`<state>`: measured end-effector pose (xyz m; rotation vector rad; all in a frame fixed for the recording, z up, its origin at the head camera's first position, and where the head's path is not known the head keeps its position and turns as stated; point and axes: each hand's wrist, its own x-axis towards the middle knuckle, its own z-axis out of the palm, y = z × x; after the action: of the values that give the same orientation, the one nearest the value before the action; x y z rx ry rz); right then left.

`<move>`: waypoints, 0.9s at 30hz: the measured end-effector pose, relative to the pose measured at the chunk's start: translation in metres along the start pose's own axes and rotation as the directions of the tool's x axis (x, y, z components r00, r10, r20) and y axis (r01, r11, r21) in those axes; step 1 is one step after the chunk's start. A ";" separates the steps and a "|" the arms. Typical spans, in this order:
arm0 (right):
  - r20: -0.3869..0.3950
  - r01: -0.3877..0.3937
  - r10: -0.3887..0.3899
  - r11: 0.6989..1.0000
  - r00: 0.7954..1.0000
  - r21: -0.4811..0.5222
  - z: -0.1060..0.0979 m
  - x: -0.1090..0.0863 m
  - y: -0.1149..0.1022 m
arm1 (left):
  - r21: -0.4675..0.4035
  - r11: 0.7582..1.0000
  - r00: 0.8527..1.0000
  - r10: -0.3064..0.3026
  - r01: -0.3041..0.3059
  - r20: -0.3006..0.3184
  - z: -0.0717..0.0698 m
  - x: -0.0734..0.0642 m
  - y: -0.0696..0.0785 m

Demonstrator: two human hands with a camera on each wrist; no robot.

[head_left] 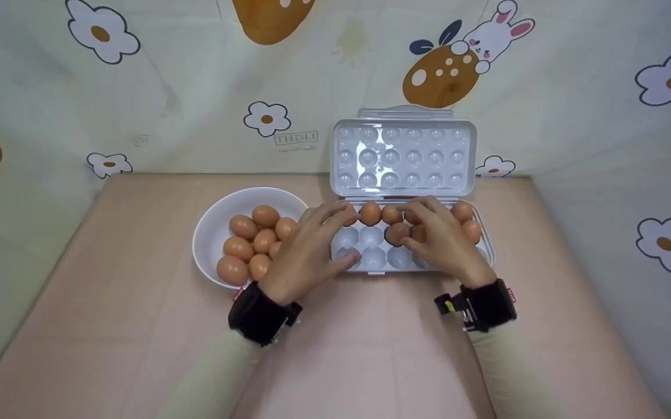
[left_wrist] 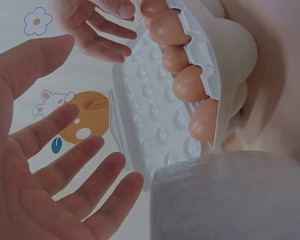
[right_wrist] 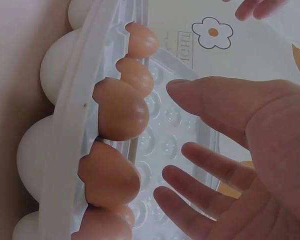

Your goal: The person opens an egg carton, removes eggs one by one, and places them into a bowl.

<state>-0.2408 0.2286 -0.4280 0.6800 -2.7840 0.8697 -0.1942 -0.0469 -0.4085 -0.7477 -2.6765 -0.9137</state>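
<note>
A white egg tray [head_left: 376, 272] with its hinged lid [head_left: 403, 157] raised lies before me, brown eggs seated in its back and middle rows. Over its left part hovers my left hand [head_left: 306, 250], fingers spread, nothing held. My right hand [head_left: 446, 241] is above the right part and hides some cups and eggs. In the right wrist view its fingers [right_wrist: 205, 170] are loosely bent, apart from the nearest egg [right_wrist: 122, 110]. Bare cups [head_left: 372, 237] show at the front left. Left of the tray, a white bowl [head_left: 210, 247] holds several brown eggs [head_left: 238, 248], partly covered by my left hand.
A pinkish cloth covers the table [head_left: 347, 361]. Behind it hangs a pale curtain [head_left: 195, 87] printed with flowers and a rabbit; the raised lid stands close to it. More of this printed cloth borders the table on both sides.
</note>
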 end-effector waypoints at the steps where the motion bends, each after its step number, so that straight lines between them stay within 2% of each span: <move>1: 0.004 0.001 -0.001 1.000 1.000 -0.001 0.001 0.001 0.000 | 0.007 1.000 1.000 0.007 -0.007 -0.002 0.000 0.000 0.000; 5: 0.021 0.020 -0.020 1.000 1.000 -0.014 0.003 0.004 0.001 | 0.021 1.000 1.000 0.017 -0.017 0.004 0.001 0.001 -0.002; 9: 0.072 0.029 -0.026 0.998 0.997 -0.047 0.005 0.008 0.000 | 0.024 1.000 1.000 -0.011 0.011 0.021 0.001 0.000 -0.002; 17: 0.181 0.008 0.021 0.987 0.983 -0.159 0.006 0.020 -0.001 | 0.030 0.999 1.000 -0.016 0.015 0.023 0.000 0.001 -0.002; 24: 0.198 -0.016 0.054 0.982 0.979 -0.188 0.010 0.024 -0.005 | 0.023 1.000 1.000 -0.005 0.004 0.019 0.001 0.000 -0.004; 27: 0.195 0.020 0.021 0.979 0.981 -0.203 0.013 0.025 -0.006 | 0.017 1.000 1.000 -0.006 0.006 0.020 0.001 0.000 -0.004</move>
<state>-0.2599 0.2073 -0.4296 0.7670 -2.9906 0.5303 -0.1968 -0.0490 -0.4115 -0.7498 -2.7014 -0.8883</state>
